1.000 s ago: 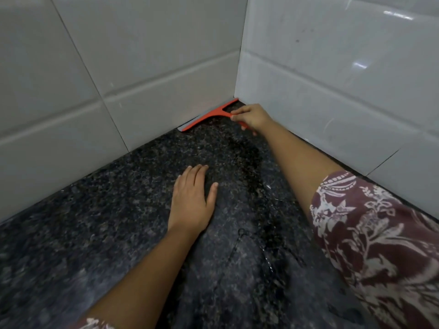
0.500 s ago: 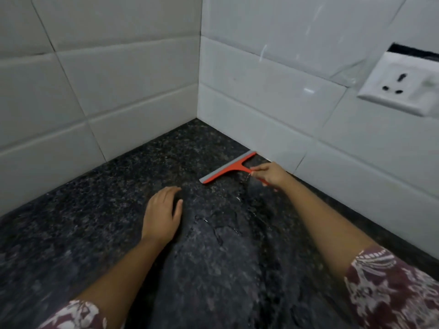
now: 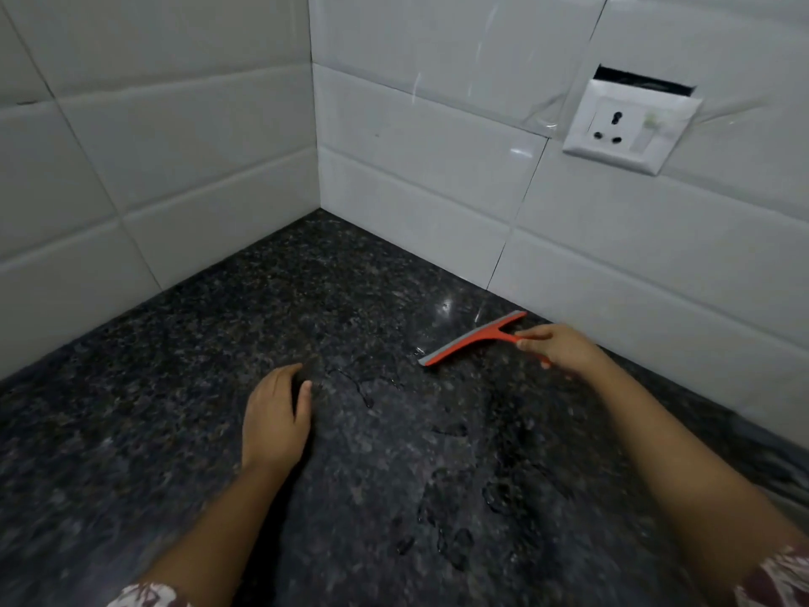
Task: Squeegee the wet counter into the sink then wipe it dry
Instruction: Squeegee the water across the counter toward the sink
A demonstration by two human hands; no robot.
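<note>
squeegee: orange-red, with a grey rubber strip along its blade, it sits on the dark speckled desk close to the desk's right edge, where the stone meets the white wall tiles. the blade lies slantwise, its far end almost at the foot of the right-hand wall and its near end pointing out toward the middle of the desk. the grey strip faces the back corner, and the blade looks to be down on the stone. the right hand grips the short handle with its fingers curled over it, so most of the handle is hidden and only a bit of orange shows under the hand. the left hand rests palm down on the desk, well apart from the squeegee and nearer the middle, holding nothing. its fingers lie together and bend a little, thumb out to the side, though the tips are blurred. water shows as thin beaded outlines and small pools on the stone between the two forearms and toward the front edge, with a few glints just beside the blade's near end. a white socket plate is set in the right-hand wall above the squeegee, with a dark gap over it. a patterned sleeve shows at the lower right.
</note>
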